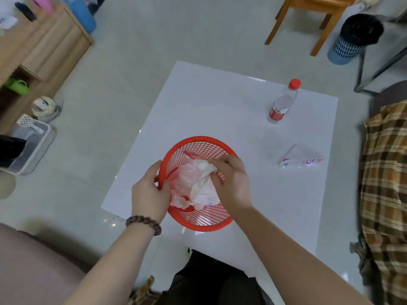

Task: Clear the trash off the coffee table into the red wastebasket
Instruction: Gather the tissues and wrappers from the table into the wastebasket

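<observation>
The red mesh wastebasket (204,146) stands on the near left part of the white coffee table (220,102). My left hand (150,190) grips its left rim. Over the basket's mouth, my right hand (232,179) is closed on a crumpled white wrapper (203,189), which hangs inside the basket against a clear plastic bag (187,172). A clear plastic bottle (283,102) with a red cap and red label stands upright at the far right of the table. A flattened white packet (300,159) lies to the right of the basket.
A plaid cloth (387,172) drapes the seat at right. A blue bin with a black liner (354,38) and a wooden chair (308,20) stand beyond the table. A wooden cabinet (41,45) and a grey tub (28,148) sit at left.
</observation>
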{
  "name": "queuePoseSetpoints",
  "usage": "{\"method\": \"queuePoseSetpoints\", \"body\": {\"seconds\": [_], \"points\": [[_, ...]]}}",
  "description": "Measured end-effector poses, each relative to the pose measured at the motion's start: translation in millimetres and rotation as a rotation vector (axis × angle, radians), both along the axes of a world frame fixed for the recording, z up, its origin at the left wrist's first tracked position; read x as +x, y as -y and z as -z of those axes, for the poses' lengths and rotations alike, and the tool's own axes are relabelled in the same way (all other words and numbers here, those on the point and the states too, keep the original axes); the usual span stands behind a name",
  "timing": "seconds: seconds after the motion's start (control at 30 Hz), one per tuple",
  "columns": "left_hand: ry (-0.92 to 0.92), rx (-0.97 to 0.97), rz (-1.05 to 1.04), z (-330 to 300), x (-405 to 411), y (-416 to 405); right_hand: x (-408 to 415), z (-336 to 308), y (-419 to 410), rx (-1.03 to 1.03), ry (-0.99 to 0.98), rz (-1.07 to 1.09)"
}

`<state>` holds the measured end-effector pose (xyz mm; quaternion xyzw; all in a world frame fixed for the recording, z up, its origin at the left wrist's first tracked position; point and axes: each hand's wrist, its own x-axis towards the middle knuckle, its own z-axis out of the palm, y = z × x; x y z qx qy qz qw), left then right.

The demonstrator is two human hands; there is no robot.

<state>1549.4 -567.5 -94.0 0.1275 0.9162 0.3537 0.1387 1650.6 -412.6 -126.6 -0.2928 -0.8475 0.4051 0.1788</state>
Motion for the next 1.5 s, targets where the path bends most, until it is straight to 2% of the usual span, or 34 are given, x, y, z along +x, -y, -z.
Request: {"method": "queuePoseSetpoints", "body": {"seconds": [0.13,0.27,0.33,0.47,0.6,0.67,0.77,0.93,1.1,1.3,1.5], "points": [[0.035,0.058,0.068,-8.1,19.1,2.2,0.2,-6.4,28.7,0.046,0.15,-0.13],[0.071,0.103,0.116,-11.4,32.1,6.9,11.4,-3.3,39.2,0.028,0.428,-0.248],[0.071,0.112,0.15,-12.3,37.2,7.6,26.1,-3.9,39.7,0.043,0.443,-0.244],[0.056,0.1,0.215,-12.1,50.6,1.1,74.9,-16.4,35.4,0.002,0.312,-0.085],[0.032,0.069,0.251,-9.4,67.2,-7.6,148.9,-23.5,17.8,-0.02,0.186,0.182],[0.041,0.062,0.235,-6.4,79.3,-10.3,194.1,-17.9,7.1,-0.028,0.191,0.283],[0.057,0.046,0.208,-0.8,103.9,-13.7,263.0,4.5,-10.9,-0.057,0.305,0.362],[-0.03,-0.008,0.184,9.9,160.3,-14.7,348.0,67.5,-37.1,-0.097,0.653,0.241],[-0.027,-0.087,0.124,26.4,209.0,-3.7,369.2,126.3,-44.6,-0.143,0.814,0.005],[-0.002,-0.203,0.027,42.6,237.4,19.6,366.4,182.6,-43.7,-0.171,0.851,-0.091],[0.059,-0.215,-0.017,43.2,249.0,21.5,361.1,195.7,-47.1,-0.19,0.729,0.012]]}}
